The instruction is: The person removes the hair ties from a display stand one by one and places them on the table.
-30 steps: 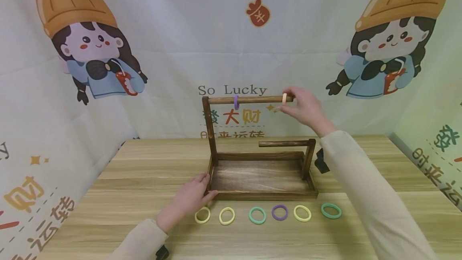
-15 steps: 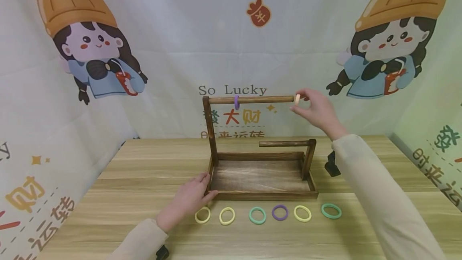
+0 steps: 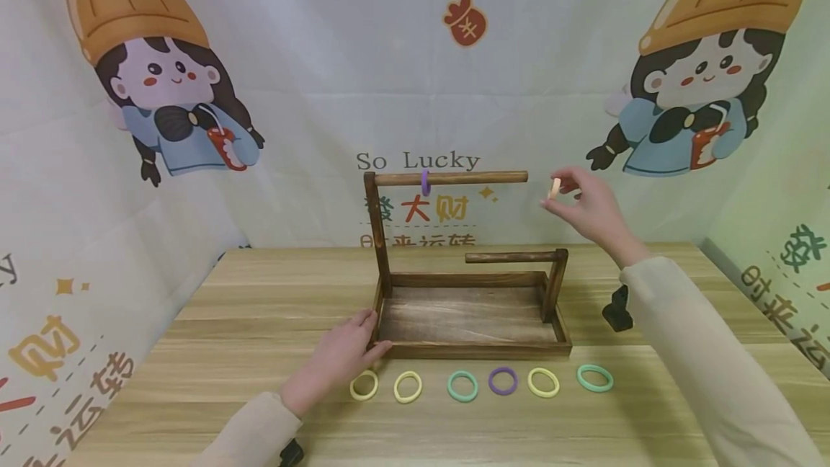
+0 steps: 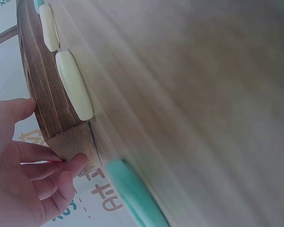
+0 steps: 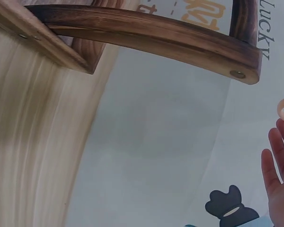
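My right hand (image 3: 593, 207) pinches a peach ring (image 3: 555, 188) between thumb and fingers, in the air right of the free end of the upper bar (image 3: 480, 179). At the right wrist view's edge, the same ring (image 5: 280, 109) shows partly. A purple ring (image 3: 425, 183) hangs on that bar, part of a dark wooden two-arm rack (image 3: 473, 352) with a tray base. My left hand (image 3: 337, 355) grips the base's front left corner, thumb along the front wall and fingers on the left side; the left wrist view shows fingers (image 4: 73, 165) bent at the corner.
Before the rack lie yellow rings (image 3: 408, 388), green rings (image 3: 462, 386) and a purple ring (image 3: 503, 381) in a row. Another green ring (image 4: 135, 194) shows near the left wrist. A lower bar (image 3: 509, 258) points left from the right post. A printed cloth (image 3: 311, 92) hangs behind.
My right hand has drawn the peach ring rightward off the upper bar's end and slightly down, clear of it. The left hand and the rack have stayed in place.
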A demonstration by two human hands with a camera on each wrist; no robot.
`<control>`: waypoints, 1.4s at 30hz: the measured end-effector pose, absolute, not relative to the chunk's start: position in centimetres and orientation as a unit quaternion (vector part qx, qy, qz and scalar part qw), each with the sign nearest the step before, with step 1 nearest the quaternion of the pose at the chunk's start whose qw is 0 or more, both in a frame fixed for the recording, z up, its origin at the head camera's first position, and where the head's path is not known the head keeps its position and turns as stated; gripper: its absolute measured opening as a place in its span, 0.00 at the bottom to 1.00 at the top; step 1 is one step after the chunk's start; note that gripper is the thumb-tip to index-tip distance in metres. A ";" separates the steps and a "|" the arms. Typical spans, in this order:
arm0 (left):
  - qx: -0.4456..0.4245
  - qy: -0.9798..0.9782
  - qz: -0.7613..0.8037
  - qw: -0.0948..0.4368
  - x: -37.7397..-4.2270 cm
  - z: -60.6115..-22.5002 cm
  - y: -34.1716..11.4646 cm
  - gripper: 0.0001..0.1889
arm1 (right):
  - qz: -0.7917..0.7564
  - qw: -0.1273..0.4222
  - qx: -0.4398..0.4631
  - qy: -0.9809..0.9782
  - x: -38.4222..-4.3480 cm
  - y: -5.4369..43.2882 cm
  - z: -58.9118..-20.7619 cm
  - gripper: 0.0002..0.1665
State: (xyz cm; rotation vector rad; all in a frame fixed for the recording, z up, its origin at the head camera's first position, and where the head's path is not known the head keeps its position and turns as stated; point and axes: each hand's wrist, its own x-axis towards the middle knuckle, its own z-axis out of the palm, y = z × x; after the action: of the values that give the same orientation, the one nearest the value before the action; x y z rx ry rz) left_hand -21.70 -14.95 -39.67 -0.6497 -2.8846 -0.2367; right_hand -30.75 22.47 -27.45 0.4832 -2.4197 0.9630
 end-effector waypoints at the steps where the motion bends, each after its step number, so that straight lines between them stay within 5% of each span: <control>1: -0.218 -0.969 -0.080 0.088 -21.7 -39.7 -15.0 0.32 | 0.359 0.243 0.175 -0.884 -30.6 22.6 -27.6 0.25; 42: -0.223 -0.968 -0.085 0.083 -21.7 -39.6 -15.0 0.32 | 0.418 0.244 0.182 -0.856 -26.4 26.8 -33.0 0.23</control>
State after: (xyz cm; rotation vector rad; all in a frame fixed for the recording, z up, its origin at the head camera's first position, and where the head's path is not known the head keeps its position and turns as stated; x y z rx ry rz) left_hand -21.67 -14.97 -39.65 -0.6659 -2.8890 -0.2549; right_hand -26.37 26.84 -33.01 0.4964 -2.3375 1.1405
